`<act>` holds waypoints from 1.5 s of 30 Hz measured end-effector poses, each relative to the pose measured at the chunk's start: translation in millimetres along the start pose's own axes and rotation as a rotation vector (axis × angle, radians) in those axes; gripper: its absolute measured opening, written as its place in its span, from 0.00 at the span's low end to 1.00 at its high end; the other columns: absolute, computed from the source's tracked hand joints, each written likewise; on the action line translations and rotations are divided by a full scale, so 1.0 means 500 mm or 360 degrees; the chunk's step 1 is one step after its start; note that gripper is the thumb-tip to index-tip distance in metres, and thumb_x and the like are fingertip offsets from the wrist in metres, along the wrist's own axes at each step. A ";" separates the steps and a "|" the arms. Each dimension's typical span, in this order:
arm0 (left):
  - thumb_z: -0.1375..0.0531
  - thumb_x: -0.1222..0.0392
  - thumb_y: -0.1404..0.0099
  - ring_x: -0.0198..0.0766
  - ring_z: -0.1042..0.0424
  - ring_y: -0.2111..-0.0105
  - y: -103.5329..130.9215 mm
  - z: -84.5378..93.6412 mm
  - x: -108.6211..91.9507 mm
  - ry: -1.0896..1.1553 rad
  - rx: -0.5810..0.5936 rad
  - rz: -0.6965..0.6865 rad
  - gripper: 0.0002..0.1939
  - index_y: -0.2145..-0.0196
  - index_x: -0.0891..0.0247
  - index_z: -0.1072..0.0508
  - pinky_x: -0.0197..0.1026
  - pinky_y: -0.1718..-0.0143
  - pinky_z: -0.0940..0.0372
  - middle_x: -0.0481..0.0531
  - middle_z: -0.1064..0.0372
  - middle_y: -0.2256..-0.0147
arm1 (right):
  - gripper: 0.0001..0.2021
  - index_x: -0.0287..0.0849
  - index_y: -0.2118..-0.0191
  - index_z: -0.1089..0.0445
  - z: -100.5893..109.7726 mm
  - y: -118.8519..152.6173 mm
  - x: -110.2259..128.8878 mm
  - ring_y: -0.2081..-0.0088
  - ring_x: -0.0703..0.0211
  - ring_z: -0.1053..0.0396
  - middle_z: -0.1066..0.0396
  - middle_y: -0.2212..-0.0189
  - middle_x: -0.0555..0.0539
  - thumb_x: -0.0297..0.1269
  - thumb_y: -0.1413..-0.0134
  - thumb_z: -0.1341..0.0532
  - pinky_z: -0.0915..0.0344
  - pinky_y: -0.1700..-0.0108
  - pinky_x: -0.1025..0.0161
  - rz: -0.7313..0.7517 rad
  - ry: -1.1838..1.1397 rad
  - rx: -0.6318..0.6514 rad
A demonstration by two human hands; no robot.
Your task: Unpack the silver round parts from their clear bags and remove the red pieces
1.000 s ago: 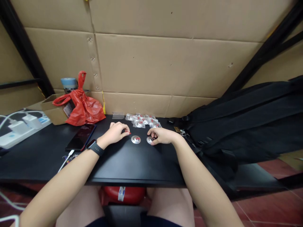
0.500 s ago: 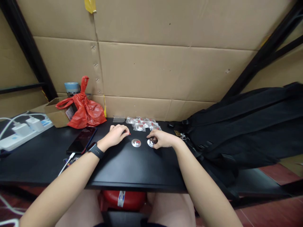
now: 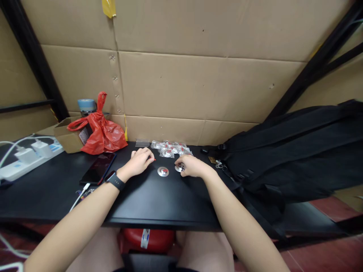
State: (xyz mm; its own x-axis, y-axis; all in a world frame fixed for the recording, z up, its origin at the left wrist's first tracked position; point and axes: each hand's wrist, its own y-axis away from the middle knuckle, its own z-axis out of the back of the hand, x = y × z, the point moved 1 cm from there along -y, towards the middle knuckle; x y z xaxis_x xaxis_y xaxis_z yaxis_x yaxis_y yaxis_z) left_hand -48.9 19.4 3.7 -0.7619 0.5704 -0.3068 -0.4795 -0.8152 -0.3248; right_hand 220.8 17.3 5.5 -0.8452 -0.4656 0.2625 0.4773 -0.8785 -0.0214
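Black worktop [image 3: 159, 200] is backed by cardboard. A black bag [image 3: 295, 151] is seen at 3 o'clock, a red bag [image 3: 103, 132] at 10. Left hand [image 3: 138, 161] is curled, a small red piece pinched at its fingertips. Right hand [image 3: 190, 166] is closed over one disc [image 3: 179, 168]; a second disc [image 3: 163, 171] lies between the hands. Packets [image 3: 170, 149] are piled at 12.

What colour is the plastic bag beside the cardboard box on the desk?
Red. The plastic bag shows plainly in the head view, leaning against the cardboard box.
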 end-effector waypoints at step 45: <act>0.51 0.55 0.27 0.44 0.35 0.50 0.021 0.029 -0.107 0.0405 -0.0715 0.0000 0.12 0.59 0.58 0.28 0.48 0.47 0.42 0.53 0.33 0.54 | 0.15 0.44 0.66 0.33 -0.018 -0.012 0.137 0.49 0.54 0.34 0.35 0.52 0.43 0.47 0.34 0.47 0.34 0.51 0.58 0.0440 -0.1088 -0.0732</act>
State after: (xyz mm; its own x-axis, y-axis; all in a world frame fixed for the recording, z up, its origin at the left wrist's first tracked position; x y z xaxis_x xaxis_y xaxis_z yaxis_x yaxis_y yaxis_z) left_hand -19.5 -21.4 29.7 -0.6051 0.6221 -0.4968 -0.2024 -0.7238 -0.6597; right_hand 158.0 -10.4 15.0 -0.3130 -0.6320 0.7090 0.3751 -0.7681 -0.5190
